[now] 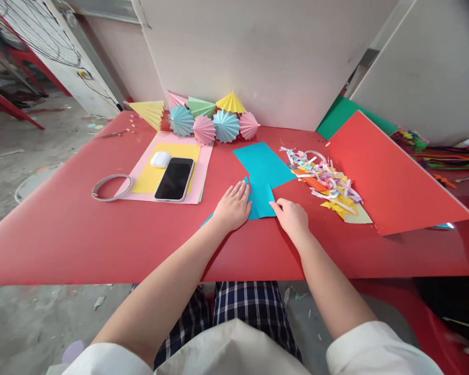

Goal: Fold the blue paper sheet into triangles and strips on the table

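Blue paper (262, 195) lies on the red table in front of me, with a slit or edge running up beside my left fingers. My left hand (233, 205) rests flat over its left part, fingers stretched out and close together, hiding some of it. At the lower right corner of that paper, my right hand (291, 216) is closed, thumb and finger pinching the edge. Just beyond, a wider blue sheet (271, 162) lies at an angle; I cannot tell whether the two are joined.
Left stand a phone (175, 178), a white earphone case (161, 159), pink and yellow sheets (144, 177) and a ring-shaped band (111, 188). Folded paper fans (226, 125) line the wall. Paper scraps (328, 182) and a red board (394, 177) occupy the right.
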Tool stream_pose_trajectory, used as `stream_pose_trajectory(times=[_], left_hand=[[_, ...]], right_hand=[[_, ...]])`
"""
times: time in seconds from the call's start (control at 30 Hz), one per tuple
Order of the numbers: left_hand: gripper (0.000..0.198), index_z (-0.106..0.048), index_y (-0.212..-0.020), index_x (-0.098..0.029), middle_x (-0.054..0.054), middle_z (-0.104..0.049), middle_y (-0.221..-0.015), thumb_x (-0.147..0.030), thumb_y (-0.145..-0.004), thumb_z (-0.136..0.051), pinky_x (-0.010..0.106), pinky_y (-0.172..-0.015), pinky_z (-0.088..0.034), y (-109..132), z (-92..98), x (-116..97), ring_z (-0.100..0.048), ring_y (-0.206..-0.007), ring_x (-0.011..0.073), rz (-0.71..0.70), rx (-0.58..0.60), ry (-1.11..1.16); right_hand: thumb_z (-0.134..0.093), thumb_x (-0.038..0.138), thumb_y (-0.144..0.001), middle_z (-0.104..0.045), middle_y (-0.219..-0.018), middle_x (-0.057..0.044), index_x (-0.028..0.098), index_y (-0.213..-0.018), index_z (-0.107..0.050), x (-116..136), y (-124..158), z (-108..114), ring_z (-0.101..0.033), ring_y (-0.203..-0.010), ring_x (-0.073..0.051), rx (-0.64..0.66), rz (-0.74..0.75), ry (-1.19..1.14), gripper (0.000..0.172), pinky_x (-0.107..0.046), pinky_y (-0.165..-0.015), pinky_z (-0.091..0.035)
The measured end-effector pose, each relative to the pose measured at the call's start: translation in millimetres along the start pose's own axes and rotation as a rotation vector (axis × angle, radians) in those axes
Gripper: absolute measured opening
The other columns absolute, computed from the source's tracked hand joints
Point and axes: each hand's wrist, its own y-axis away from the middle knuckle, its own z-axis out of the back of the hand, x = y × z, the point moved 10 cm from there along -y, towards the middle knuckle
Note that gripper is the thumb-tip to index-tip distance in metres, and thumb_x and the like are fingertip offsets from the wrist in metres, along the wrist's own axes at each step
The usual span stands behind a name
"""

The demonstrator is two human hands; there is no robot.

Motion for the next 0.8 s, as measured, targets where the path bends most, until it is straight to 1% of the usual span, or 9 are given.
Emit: stream_pose_trajectory(times=[0.47, 0.63, 0.8], left_hand=[[0.054, -0.024, -0.139, -0.005, 0.013, -0.022, -0.146, -0.034, -0.093, -0.017, 0.038, -0.11, -0.016, 0.5, 2.2, 0.4, -0.018, -0.135, 0.0231, -0.003, -0.016, 0.023], [0.055, -0.024, -0.139, -0.003, 0.015, -0.021, -0.146, -0.033, -0.093, -0.017, 0.039, -0.11, -0.015, 0.7, 2.0, -0.4, -0.017, -0.135, 0.0242, -0.008, -0.01, 0.025], [0.055, -0.024, -0.139, -0.003, 0.014, -0.021, -0.146, -0.033, -0.093, -0.016, 0.039, -0.11, -0.016, 0.6, 2.1, -0.5, -0.017, -0.135, 0.0239, -0.004, -0.008, 0.007]], right_hand=[[-0.033, 0.047, -0.089, -0.063, -0.07, -0.006, 0.021, -0.073, -0.058, 3.1, 0.9, 1.0, -0.052, -0.062, -0.016, 0.004, 0.029, -0.007, 0.039, -0.026, -0.049, -0.017], [-0.033, 0.046, -0.089, -0.062, -0.069, -0.006, 0.021, -0.073, -0.058, 3.0, 0.9, 1.2, -0.051, -0.061, -0.015, -0.013, 0.042, -0.012, 0.039, -0.026, -0.049, -0.016], [-0.033, 0.045, -0.089, -0.062, -0.068, -0.005, 0.021, -0.072, -0.057, 1.9, 2.2, 1.0, -0.05, -0.06, -0.015, -0.018, 0.043, -0.007, 0.039, -0.026, -0.049, -0.016]])
